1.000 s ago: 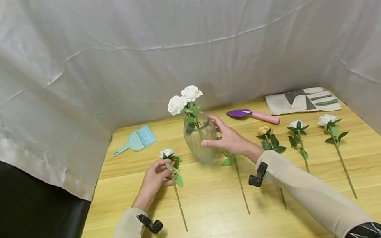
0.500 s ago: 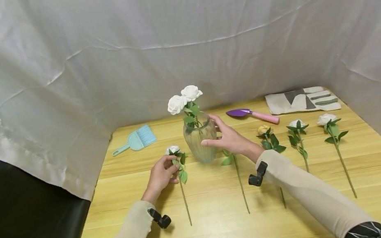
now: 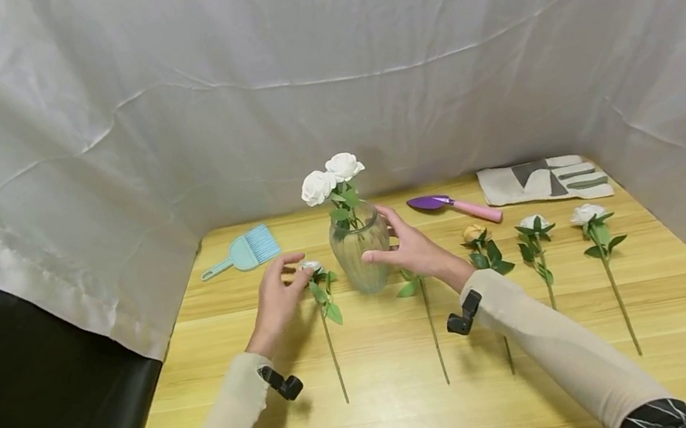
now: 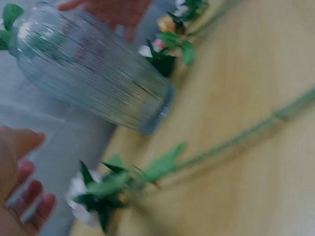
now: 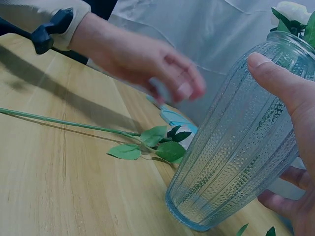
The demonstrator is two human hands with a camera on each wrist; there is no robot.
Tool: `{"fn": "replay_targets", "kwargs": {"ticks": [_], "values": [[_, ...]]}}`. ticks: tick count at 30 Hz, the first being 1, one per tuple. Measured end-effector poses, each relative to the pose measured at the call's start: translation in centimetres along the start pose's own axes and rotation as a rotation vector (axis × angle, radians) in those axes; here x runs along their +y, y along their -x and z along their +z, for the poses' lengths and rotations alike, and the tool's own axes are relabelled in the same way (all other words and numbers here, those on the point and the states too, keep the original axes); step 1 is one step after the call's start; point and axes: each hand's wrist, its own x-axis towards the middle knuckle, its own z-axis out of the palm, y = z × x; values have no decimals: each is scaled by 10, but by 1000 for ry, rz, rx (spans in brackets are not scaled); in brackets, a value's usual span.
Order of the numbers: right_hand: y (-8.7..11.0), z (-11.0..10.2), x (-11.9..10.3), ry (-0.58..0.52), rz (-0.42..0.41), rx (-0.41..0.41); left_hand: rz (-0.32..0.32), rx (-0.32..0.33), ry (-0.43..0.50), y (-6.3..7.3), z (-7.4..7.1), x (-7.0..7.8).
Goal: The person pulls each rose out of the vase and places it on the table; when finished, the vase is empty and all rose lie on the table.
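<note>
My right hand (image 3: 415,253) grips the side of a ribbed clear glass vase (image 3: 361,263), which holds two white roses (image 3: 332,177) with green leaves. In the right wrist view the thumb lies along the vase wall (image 5: 231,142). Left of the vase, a white rose (image 3: 314,269) lies on the table, its stem pointing toward me. My left hand (image 3: 276,301) hovers beside that bloom, fingers loosely bent; the left wrist view shows a gap between the fingers (image 4: 34,194) and the flower. Nothing is in the left hand.
Right of the vase lie a partly hidden stem (image 3: 434,334), a yellow rose (image 3: 476,235) and two more white roses (image 3: 589,215). Behind them are a purple trowel (image 3: 432,203) with a pink handle and work gloves (image 3: 540,183). A blue dustpan with brush (image 3: 248,250) lies back left.
The left hand slid the white rose rightward toward the vase, then let go and lifted slightly back from it. The right hand and the vase have stayed in place.
</note>
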Motion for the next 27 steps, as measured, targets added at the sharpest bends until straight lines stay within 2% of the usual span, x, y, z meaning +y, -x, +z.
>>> {"fn": "replay_targets", "kwargs": {"ticks": [4, 7, 12, 17, 22, 27], "values": [[1, -1, 1, -19, -7, -2, 173, 41, 91, -9, -1, 20], [0, -1, 2, -31, -8, 1, 280, 18, 173, -15, 2, 37], [0, -1, 4, -31, -17, 1, 370, -47, 243, -22, 13, 60], [-2, 0, 4, -28, -21, -4, 384, -65, 266, -28, 23, 73], [-2, 0, 4, -19, -21, 0, 323, -82, 234, -34, 29, 81], [-1, 0, 4, -32, -26, -2, 274, -96, 250, -37, 28, 86]]}}
